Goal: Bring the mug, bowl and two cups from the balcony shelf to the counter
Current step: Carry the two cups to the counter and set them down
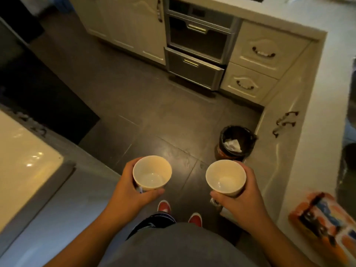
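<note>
I hold two cream-white cups upright over the dark kitchen floor, both empty inside. My left hand wraps the left cup from its left side, thumb across the near wall. My right hand grips the right cup from the right, thumb on the near side. The pale counter runs along the right edge and across the top. The mug and the bowl are not in view.
A black-lined waste bin holding crumpled paper stands on the floor by the right cabinets. An oven with a drawer sits ahead. An orange packet lies on the right counter. A white appliance is at left.
</note>
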### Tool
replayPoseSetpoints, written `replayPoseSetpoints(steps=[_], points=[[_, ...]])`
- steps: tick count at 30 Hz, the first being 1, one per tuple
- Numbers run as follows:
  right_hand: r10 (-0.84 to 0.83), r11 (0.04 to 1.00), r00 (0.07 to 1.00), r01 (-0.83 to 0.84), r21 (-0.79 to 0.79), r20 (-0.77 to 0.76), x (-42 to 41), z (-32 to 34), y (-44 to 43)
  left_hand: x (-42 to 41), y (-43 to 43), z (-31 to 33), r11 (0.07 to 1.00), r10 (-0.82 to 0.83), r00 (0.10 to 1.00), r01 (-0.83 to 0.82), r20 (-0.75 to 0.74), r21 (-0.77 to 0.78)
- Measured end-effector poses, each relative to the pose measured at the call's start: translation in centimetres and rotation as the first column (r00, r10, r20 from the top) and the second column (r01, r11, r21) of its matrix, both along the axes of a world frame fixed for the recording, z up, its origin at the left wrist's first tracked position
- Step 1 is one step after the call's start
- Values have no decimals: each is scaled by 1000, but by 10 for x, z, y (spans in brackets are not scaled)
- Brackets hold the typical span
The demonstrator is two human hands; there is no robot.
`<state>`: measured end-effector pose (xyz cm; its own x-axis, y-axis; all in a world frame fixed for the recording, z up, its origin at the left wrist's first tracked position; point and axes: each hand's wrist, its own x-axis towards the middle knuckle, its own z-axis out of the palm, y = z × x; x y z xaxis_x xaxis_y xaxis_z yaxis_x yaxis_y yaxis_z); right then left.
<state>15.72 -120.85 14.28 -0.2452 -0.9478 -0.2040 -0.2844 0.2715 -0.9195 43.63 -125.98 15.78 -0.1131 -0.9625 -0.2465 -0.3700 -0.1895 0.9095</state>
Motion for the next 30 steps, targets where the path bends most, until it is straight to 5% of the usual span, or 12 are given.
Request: replayPoseSetpoints(steps=[11,21,30], points=[[126,989,989,-131,-63,-71,-4,-7,-228,8,-165,-26,976,219,974,-219,-60,4],[59,998,991,-57,19,-116,-59,5,-346,-31,-341,-20,991,130,986,-130,-101,5],[173,984,981,-167,61,-93,-112,-15,-498,-80,-498,-30,978,207,966,-210,-155,-2]])
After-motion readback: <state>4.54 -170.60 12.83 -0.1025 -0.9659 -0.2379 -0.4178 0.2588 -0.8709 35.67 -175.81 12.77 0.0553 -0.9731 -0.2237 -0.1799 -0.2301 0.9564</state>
